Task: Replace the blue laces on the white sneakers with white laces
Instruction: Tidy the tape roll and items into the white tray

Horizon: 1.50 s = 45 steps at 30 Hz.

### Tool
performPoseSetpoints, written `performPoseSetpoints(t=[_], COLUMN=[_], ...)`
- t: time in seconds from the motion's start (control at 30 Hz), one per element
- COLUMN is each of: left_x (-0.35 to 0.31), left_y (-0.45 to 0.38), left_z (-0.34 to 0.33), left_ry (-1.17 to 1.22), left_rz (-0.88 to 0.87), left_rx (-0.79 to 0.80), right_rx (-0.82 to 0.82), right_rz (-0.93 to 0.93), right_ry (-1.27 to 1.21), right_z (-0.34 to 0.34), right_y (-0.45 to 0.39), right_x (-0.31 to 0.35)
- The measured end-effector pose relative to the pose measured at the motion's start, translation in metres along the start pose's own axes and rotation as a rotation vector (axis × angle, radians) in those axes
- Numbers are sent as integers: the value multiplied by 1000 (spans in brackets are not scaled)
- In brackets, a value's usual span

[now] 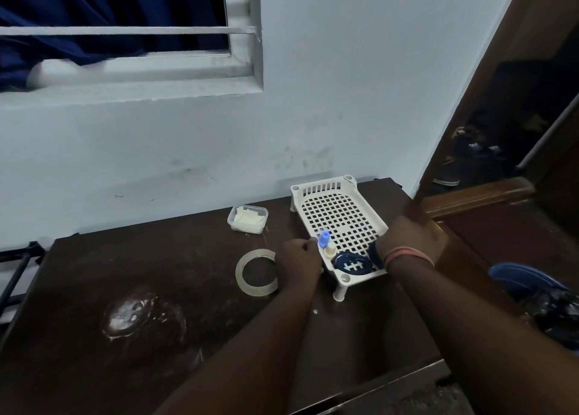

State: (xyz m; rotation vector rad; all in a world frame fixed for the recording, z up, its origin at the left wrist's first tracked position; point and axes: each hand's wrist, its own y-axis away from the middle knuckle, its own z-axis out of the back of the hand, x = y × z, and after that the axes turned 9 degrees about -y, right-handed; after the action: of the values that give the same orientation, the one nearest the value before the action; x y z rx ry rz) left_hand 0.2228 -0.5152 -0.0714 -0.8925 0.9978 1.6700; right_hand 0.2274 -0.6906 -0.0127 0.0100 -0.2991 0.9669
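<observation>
Since no sneakers lie on the tabletop [156, 289], the white rack [341, 214] is flanked: left hand [299, 258] fingers curled beside it, right hand [410, 239] grip unclear.

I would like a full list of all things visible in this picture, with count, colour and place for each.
table: one, dark brown, fills the lower frame below the wall.
rack: one, white, perforated, on short legs, right part of the table.
small bottle: one, cream with a blue cap, near left corner of the rack.
round object: one, dark blue, near edge of the rack.
tape roll: one, clear, flat on the table left of the rack.
lidded box: one, clear with pale contents, behind the tape roll.
curtain: one, dark blue, in the window.
left hand: curled beside the bottle; hold unclear.
right hand: at the rack's right edge; fingers hidden.
</observation>
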Motion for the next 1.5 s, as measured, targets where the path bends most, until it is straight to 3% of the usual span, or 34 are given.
performPoseSetpoints(t=[0.13,0.3,0.37,0.53,0.7,0.83,1.13,1.37,1.5], left_x=[-9,-12,-12,-8,-2,0,5,-2,-2], left_y=[6,4,0,-20,-49,-54,-42,-32,-25], left_z=[-6,-16,-15,-6,-17,-20,7,35,42], left_ry=[115,241,122,-443,-752,-745,-520,-477,-366], left_rz=[16,37,-1,-158,-288,-313,-278,-268,-313], left_rx=[31,167,116,-194,-194,-172,-304,-372,-292], right_rx=[103,119,103,43,11,24,31,47,79], right_rz=[-31,-106,-109,-97,-105,-95,-118,-94,-93], right_ry=[-105,-227,-265,-284,-277,-284,-369,-375,-352], right_z=[-1,2,2,-1,-5,-12,-21,-17,-9], right_y=[-6,-15,-17,-15,-22,-25,-21,1,10], right_x=[-3,-8,-10,-10,-12,-14,-16,-10,-5])
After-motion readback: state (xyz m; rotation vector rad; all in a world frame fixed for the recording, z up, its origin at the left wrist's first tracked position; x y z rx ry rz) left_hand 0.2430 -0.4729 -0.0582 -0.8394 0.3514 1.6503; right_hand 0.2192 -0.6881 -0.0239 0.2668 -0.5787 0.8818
